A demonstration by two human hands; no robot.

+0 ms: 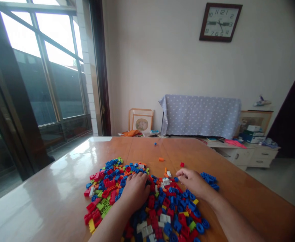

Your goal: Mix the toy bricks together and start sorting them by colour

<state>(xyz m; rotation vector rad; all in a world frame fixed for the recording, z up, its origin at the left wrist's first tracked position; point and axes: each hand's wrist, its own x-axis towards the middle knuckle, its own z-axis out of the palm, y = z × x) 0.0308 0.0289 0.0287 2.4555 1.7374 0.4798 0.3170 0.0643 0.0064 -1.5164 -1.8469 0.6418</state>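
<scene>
A heap of plastic building bricks in red, blue, green, white, yellow and orange (164,218) spreads over the wooden table. My left hand (136,190) lies palm down on its middle, fingers apart and bent over the bricks. A dark gap shows between its thumb and fingers. At the heap's right edge, my right hand (191,179) is closed, its fingers curled together just above the tabletop. Whatever these fingers may hold is hidden. Close to their tips lies a small blue ring-shaped piece (176,179). Beyond the right wrist sits a separate cluster of blue bricks (210,179).
Apart from the heap lie an orange brick (161,159), a red brick (182,164) and a small blue piece (155,144). The wooden table (61,188) ends before a low white cabinet (253,157). A dotted cloth (200,116) covers something against the wall.
</scene>
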